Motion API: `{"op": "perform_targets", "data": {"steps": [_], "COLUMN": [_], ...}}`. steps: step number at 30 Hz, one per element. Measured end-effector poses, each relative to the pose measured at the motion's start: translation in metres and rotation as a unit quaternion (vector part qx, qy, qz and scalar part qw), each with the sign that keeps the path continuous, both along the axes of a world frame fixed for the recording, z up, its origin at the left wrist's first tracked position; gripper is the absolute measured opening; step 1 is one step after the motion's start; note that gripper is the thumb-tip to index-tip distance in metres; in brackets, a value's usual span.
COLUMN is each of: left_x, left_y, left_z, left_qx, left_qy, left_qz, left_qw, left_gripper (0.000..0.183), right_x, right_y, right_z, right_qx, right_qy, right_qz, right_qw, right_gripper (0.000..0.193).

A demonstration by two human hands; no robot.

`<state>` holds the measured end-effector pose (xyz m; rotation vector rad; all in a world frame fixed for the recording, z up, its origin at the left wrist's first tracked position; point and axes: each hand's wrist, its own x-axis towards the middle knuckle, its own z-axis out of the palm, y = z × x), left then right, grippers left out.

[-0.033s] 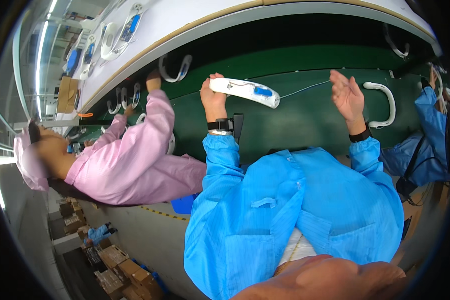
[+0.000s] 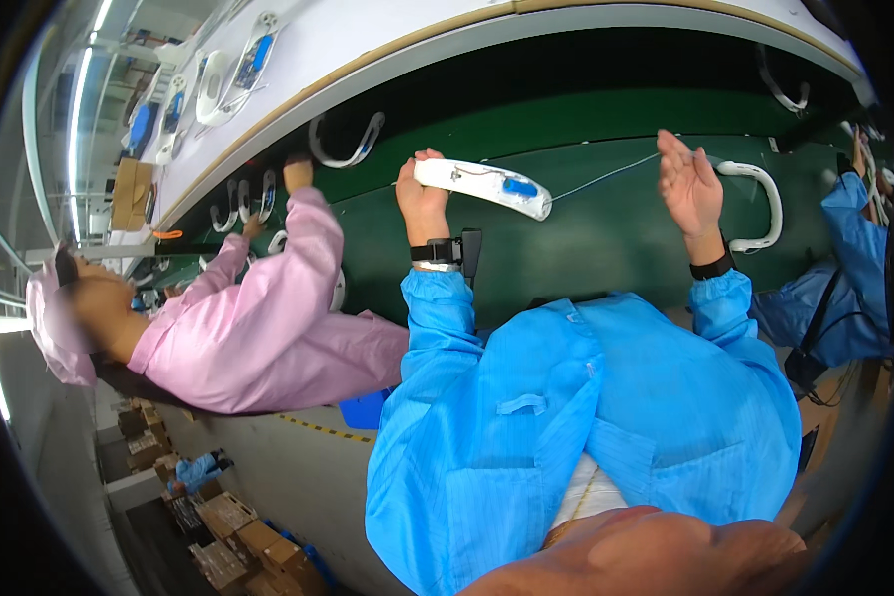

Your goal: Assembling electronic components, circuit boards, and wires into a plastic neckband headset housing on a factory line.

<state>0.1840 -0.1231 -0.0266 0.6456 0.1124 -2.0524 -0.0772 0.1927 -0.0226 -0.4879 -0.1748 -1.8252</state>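
Note:
My left hand [image 2: 424, 199] is closed on the left end of a white curved plastic shell [image 2: 467, 180], held above the green work surface. Inside the shell sit a blue block [image 2: 519, 187] and thin wires. From its right end a thin pale cable [image 2: 606, 177] stretches up to the fingers of my right hand [image 2: 689, 189]. That hand is raised, palm showing, with fingers extended and thumb apart. Where the cable goes beyond the fingers is hidden. Close to the right hand lies a white U-shaped piece [image 2: 773, 204].
To the left, a person in pink [image 2: 258, 298] reaches over the green surface [image 2: 586, 253] toward more U-shaped pieces [image 2: 348, 149]. A white shelf [image 2: 368, 60] with open shells and parts runs along the far side. Another person's blue sleeve [image 2: 854, 223] is at the right.
The U-shaped pieces and the shelf have shifted slightly left in view. My hands keep nearly the same pose, the left on the shell. The pink-sleeved arm has moved slightly.

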Motion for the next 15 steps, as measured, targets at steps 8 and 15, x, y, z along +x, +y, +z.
{"op": "perform_targets", "data": {"steps": [8, 15], "left_x": [0.004, -0.020], "left_y": [-0.013, -0.009], "left_z": [-0.028, -0.002], "left_qx": [0.000, -0.011], "left_qy": [-0.020, -0.035], "left_qz": [0.010, -0.004], "left_qw": [1.000, 0.999], "left_gripper": [0.014, 0.015], "right_x": [-0.003, 0.050], "right_y": [-0.011, -0.071], "right_z": [0.044, 0.086], "right_qx": [0.322, 0.301], "right_qy": [0.377, 0.570], "right_qz": [-0.284, 0.013], "right_qw": [0.821, 0.765], "right_gripper": [0.030, 0.022]}}
